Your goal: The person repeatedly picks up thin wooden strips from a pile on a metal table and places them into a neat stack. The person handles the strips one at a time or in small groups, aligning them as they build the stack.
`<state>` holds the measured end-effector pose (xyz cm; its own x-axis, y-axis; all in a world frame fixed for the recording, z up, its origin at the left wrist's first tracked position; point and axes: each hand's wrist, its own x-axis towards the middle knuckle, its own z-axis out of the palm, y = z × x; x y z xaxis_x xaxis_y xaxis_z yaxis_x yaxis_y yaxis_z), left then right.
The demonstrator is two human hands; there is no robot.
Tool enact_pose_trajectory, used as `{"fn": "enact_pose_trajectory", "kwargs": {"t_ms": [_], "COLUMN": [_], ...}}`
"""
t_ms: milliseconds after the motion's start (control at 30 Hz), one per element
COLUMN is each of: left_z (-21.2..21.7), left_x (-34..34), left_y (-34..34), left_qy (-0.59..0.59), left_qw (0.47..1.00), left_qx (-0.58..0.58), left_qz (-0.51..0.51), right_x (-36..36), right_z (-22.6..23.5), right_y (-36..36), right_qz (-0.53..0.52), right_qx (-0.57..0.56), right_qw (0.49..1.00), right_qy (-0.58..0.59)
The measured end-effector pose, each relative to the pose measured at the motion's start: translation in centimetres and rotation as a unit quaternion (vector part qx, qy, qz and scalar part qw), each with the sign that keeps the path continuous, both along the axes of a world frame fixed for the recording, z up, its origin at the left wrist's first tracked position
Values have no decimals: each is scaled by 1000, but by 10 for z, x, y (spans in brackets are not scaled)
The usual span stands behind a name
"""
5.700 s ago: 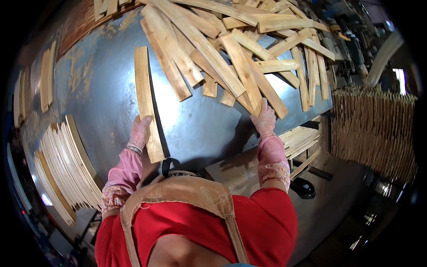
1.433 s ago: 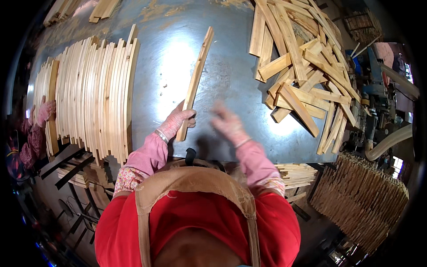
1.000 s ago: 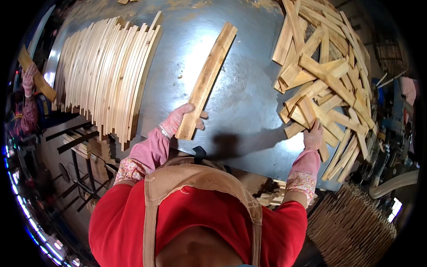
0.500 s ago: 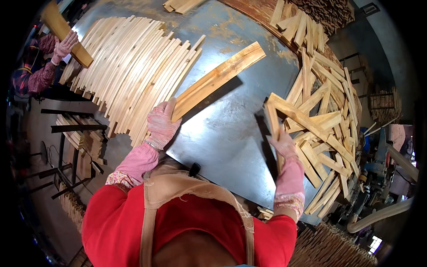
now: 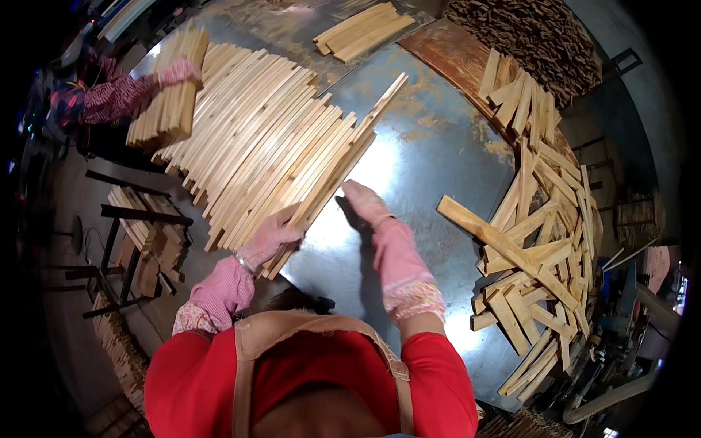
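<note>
Pale wooden slats stand on edge, side by side, in a long row (image 5: 252,124) on the metal table. My left hand (image 5: 272,237), in a pinkish glove, is closed on a wooden slat (image 5: 332,179) at the row's right edge, near its lower end. The slat leans along the row, its far end reaching beyond the others. My right hand (image 5: 367,203), also gloved, is just right of that slat with its fingers stretched toward it, apparently holding nothing. Slight blur hides whether the fingertips touch the wood.
Loose slats (image 5: 540,255) lie crisscrossed in a heap along the table's right side. Several flat slats (image 5: 365,31) rest at the far edge. A co-worker's gloved hand (image 5: 180,71) grips a bundle of slats (image 5: 169,102) at far left. Black metal stands (image 5: 146,212) are below left.
The slat in my left hand has come against the row, turned on edge. My right hand has moved left from the heap to the row. The co-worker now holds a bundle.
</note>
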<state>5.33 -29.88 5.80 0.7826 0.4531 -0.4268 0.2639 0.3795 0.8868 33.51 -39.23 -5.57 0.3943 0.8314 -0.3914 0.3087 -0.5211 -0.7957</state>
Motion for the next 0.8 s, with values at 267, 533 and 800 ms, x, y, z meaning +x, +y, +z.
{"fn": "enact_pose_trajectory", "kwargs": {"t_ms": [267,533,800], "left_z": [-2,5,25], "left_x": [10,37,63], "left_y": [-22,-28,-41], "left_qy": [60,35,23], "left_qw": [829,783,906], "left_qx": [551,613,286], "left_qz": [-78,-99,-311], "right_x": [108,144,109], "right_z": [122,118,141], "right_y": [-41,-116,-208], "right_qz": [-389,-386,-559], "right_qx": [426,491,424], "right_qw": [744,737,701], "right_qy": [338,258,130]}}
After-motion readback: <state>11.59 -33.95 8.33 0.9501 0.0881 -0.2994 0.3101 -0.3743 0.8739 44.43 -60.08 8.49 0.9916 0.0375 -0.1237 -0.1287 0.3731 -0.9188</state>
